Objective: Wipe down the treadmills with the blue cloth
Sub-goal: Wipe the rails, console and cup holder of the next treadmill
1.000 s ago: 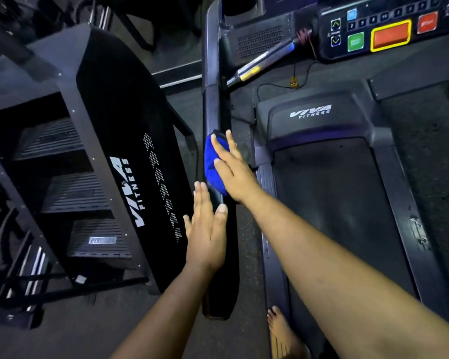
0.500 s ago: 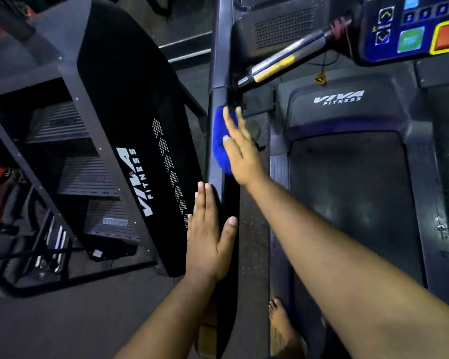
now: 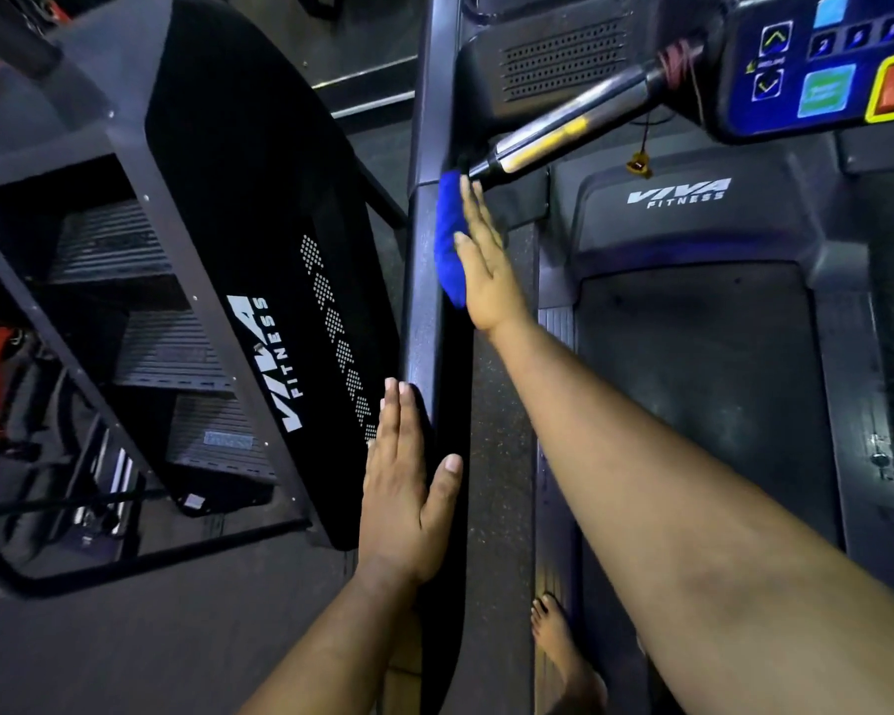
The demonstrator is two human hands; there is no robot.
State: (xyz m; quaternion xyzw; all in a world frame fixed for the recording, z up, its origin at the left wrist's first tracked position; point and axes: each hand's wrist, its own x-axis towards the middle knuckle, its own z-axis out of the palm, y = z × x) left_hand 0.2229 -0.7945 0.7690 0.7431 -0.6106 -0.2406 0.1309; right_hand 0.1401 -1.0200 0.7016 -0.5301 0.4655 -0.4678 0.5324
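Gym. Treadmill (image 3: pixel 692 405) with belt and button console (image 3: pixel 816 69) right of hands; stair-climber machine (image 3: pixel 259 250) marked VIVA FITNESS left of hands; dark speckled rubber floor (image 3: pixel 501 405).

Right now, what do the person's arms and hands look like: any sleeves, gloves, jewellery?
Both forearms are bare, with no sleeves in view. The left hand and right hand wear no gloves, and no rings, watch or wristbands show. Fingernails are short and unpainted. A bare foot shows below.
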